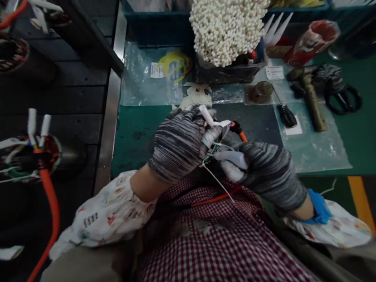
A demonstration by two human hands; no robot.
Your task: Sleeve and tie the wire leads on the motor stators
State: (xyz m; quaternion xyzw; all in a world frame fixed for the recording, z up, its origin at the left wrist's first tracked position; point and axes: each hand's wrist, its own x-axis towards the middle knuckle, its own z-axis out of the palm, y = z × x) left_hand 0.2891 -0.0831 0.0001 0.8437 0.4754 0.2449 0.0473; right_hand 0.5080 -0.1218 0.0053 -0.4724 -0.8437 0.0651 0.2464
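My left hand, in a grey striped glove with taped fingertips, is closed on the wired end of a motor stator. Its green edge shows between my hands; most of the body is hidden. A white sleeved lead sticks up by my left fingers, and an orange cable runs off behind. My right hand, gloved alike, has its fingers closed around a whitish curved sleeve at the stator's near right. A loose white cord hangs down over the checked apron.
Other stators with orange cables stand on the dark slatted surface at left, beside a metal post. On the green bench lie a hammer, scissors and a black-handled tool. A bundle of white-tipped strands sits at the back.
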